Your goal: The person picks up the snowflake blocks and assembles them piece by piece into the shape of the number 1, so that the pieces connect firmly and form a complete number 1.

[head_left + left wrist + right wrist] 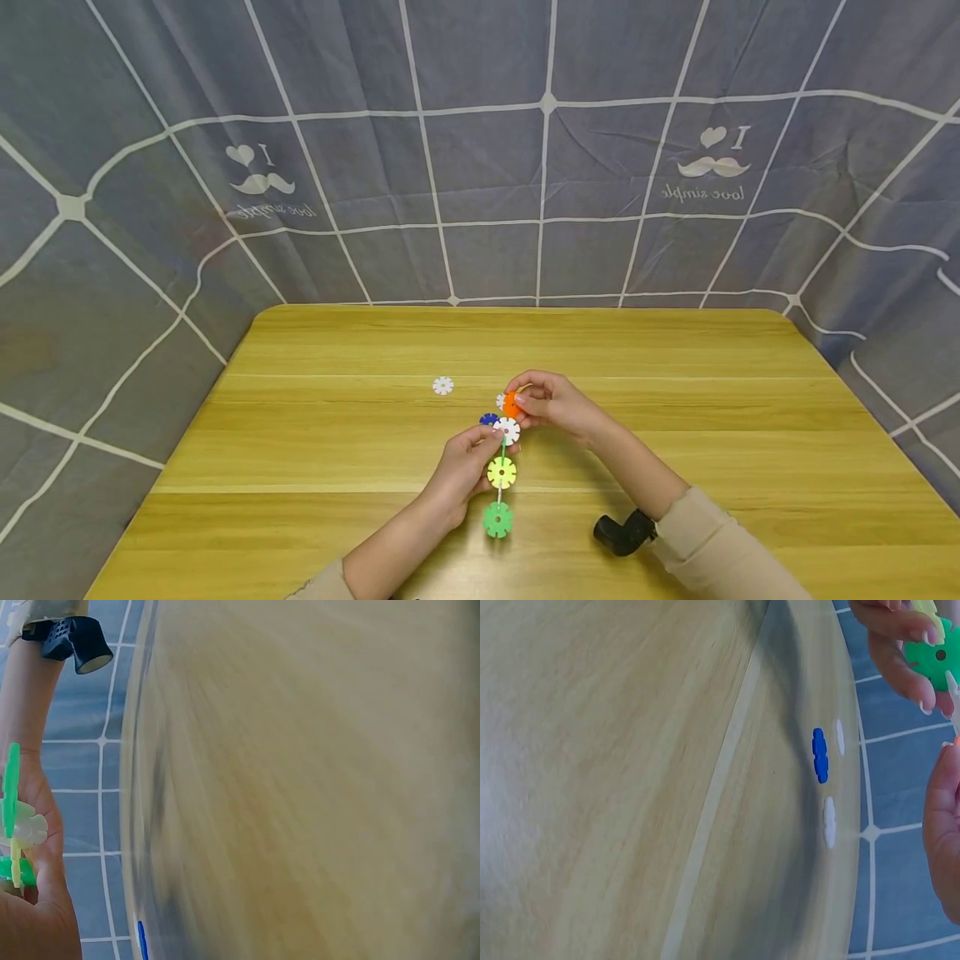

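My left hand (463, 467) pinches a chain of notched plastic discs at its upper end, by a white disc (507, 431). Below the fingers, a yellow disc (502, 472) and a green disc (497, 520) continue the chain toward me, linked by discs seen edge-on. Just beyond the white disc, my right hand (555, 407) holds an orange disc (512, 405) between thumb and fingers. Seen from the right wrist, a green disc (932, 666) of the chain sits at the left hand's fingertips, and the orange one is mostly cut off by the frame.
On the wooden table (315, 433) lie a blue disc (820, 756) and two white discs, one of them a white disc (443, 385) off to the left. A black wrist camera (625, 532) is strapped to the right forearm. Grey checked curtains (487, 167) surround the table.
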`<state>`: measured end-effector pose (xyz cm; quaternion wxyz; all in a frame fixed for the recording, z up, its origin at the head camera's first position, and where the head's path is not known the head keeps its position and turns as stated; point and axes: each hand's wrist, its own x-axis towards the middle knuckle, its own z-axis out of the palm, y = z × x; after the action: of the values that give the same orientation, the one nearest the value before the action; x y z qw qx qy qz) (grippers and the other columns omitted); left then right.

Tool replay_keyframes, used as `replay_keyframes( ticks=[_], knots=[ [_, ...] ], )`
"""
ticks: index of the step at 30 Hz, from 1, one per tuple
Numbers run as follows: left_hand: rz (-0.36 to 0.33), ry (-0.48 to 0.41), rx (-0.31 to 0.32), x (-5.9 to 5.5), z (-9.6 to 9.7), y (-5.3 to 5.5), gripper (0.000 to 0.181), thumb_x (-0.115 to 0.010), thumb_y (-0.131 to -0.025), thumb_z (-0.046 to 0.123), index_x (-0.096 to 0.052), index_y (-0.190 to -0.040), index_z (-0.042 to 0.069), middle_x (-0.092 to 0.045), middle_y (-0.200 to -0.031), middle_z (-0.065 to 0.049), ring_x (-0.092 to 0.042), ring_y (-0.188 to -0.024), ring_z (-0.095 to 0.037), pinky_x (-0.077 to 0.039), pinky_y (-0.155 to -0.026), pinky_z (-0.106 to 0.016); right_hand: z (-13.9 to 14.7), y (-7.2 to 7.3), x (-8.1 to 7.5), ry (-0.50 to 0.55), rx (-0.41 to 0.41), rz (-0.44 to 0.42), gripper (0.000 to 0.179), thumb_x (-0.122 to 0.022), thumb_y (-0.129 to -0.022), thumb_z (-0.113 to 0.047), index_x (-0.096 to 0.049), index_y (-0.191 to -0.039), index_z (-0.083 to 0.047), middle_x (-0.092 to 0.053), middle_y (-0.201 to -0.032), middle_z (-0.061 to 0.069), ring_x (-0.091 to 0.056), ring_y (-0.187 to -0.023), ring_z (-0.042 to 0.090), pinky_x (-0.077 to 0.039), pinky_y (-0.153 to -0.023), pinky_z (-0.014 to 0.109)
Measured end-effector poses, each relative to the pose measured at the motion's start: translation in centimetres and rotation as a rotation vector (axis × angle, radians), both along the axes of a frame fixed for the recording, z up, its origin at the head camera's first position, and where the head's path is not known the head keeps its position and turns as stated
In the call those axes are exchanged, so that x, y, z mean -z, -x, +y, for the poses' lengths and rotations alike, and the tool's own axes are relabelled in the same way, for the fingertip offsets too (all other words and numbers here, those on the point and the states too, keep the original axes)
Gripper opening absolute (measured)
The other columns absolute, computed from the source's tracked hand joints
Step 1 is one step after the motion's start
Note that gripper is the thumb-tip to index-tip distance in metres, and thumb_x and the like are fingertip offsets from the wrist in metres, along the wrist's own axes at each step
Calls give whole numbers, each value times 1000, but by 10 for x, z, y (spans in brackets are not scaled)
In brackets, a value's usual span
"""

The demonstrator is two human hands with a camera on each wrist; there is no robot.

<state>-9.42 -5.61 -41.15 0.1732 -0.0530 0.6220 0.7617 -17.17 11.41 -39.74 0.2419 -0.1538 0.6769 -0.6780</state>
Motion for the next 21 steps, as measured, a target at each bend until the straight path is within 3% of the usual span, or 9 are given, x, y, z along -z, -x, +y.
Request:
replay_keyframes(
  ticks=[6,11,16,21],
  knots=[
    [-4,7,-11,-1,1,0,26,-52,-96,20,-59,-108,-2,-68,-92,-4,-58,-70,-5,-48,-55,-16,-2,-2,2,30,5,-25,22,-48,-94,3,-46,-114,13,-61,-83,3,-57,-69,10,-52,-68,22],
    [12,19,-46,0,0,0,25,-53,-96,18,-60,-108,-3,-69,-91,-4,-58,-67,-4,-48,-54,-15,-4,-4,5,43,8,-44,34,-51,-95,-4,-44,-122,15,-65,-90,7,-63,-77,12,-53,-76,28],
    [42,23,-69,1,0,0,25,-53,-96,17,-60,-107,-4,-69,-95,-11,-59,-67,-5,-49,-55,-16,-8,-7,5,31,31,7,43,-57,-93,-12,-46,-126,14,-61,-104,21,-64,-87,17,-52,-83,36],
    [58,11,-85,1,0,1,23,-54,-95,16,-60,-104,-4,-69,-97,-14,-59,-66,-4,-49,-54,-16,-8,-7,5,30,75,38,44,-62,-90,-11,-49,-121,17,-64,-99,15,-64,-84,16,-52,-81,36]
  ],
)
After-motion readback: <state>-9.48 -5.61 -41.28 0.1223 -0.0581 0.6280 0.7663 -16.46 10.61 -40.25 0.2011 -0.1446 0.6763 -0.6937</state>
